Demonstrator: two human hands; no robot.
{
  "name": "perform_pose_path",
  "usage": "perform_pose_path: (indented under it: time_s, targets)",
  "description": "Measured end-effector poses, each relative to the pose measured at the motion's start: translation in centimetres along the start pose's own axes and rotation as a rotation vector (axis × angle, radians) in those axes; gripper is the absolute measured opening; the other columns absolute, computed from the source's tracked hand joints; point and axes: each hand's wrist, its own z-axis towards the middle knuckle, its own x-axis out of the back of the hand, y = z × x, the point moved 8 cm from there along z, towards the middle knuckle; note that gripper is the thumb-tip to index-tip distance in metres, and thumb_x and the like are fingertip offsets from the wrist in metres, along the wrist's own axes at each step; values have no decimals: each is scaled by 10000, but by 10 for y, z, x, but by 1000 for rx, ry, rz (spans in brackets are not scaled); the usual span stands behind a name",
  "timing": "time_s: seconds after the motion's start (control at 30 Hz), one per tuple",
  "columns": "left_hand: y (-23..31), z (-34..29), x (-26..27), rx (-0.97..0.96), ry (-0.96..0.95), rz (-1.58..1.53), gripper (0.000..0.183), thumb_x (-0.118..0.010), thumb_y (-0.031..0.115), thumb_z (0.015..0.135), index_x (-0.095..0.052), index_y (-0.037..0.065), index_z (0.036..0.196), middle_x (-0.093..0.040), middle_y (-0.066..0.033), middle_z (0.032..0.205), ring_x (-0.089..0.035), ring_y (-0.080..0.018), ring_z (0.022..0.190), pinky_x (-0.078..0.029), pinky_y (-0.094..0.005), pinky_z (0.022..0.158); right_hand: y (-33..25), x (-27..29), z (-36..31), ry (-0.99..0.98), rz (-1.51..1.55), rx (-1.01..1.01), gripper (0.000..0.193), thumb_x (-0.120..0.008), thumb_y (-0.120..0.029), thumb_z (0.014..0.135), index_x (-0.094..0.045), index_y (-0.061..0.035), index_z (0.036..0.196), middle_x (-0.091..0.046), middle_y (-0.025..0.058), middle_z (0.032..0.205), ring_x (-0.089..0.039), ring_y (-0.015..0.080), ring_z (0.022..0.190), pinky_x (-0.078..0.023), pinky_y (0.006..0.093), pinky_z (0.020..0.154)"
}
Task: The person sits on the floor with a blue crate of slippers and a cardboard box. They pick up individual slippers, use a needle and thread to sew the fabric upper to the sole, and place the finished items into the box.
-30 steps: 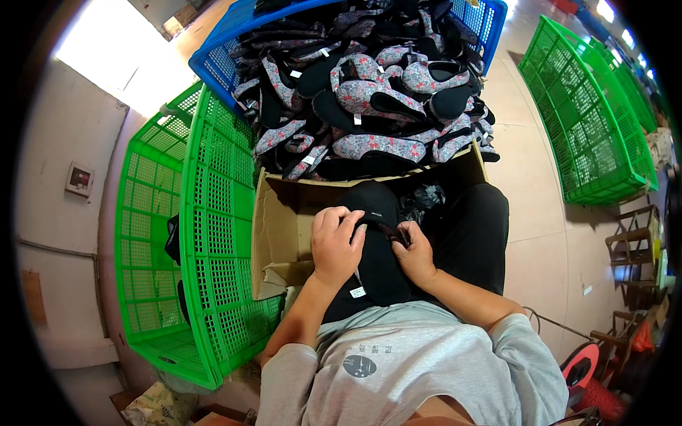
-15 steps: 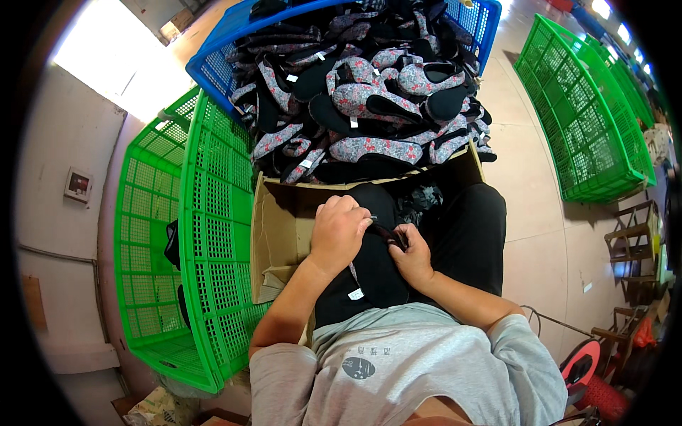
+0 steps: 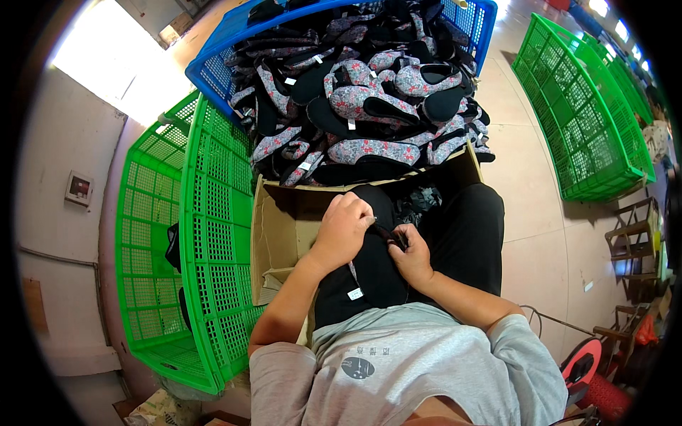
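Note:
A dark slipper (image 3: 371, 273) lies across my lap, hard to tell apart from my black trousers. A thin floral strip runs down its left side to a small white label (image 3: 355, 293). My left hand (image 3: 345, 226) is closed above it, with a small shiny tip between thumb and forefinger; what that thing is, I cannot make out. Close by, my right hand (image 3: 410, 255) pinches the slipper's dark edge between thumb and bent fingers. Beyond both hands rises a heap of floral and black slippers (image 3: 366, 103), several with white labels.
An open cardboard box (image 3: 273, 234) stands around my knees, with black plastic (image 3: 420, 202) inside. The heap fills a blue crate (image 3: 206, 67). Green mesh crates (image 3: 213, 241) stand at my left, and another green crate (image 3: 579, 113) stands on the tiled floor at right.
My left hand has turned slightly at the fingertips, which hold the small shiny thing. The right hand keeps its pinch, and the slipper stays in place.

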Motion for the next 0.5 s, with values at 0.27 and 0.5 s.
perform_pose_path:
  time_s: [0.27, 0.5]
  targets:
    - [-41, 1, 2, 245, 35, -397, 103, -670, 100, 897, -634, 23, 957, -566, -58, 895, -542, -147, 827, -454, -278, 729, 0, -2, 2, -5, -15, 9, 256, -706, -52, 806, -581, -51, 1030, -617, 110, 883, -626, 222, 754, -504, 312, 702]
    - [5, 7, 12, -135, -86, 54, 181, -760, 122, 753, -706, 53, 911, -590, -82, 897, -582, -269, 911, -477, -363, 815, -1, -1, 2, -18, -4, -17, 257, -711, -61, 815, -581, -53, 1037, -625, 106, 882, -629, 200, 763, -506, 310, 708]
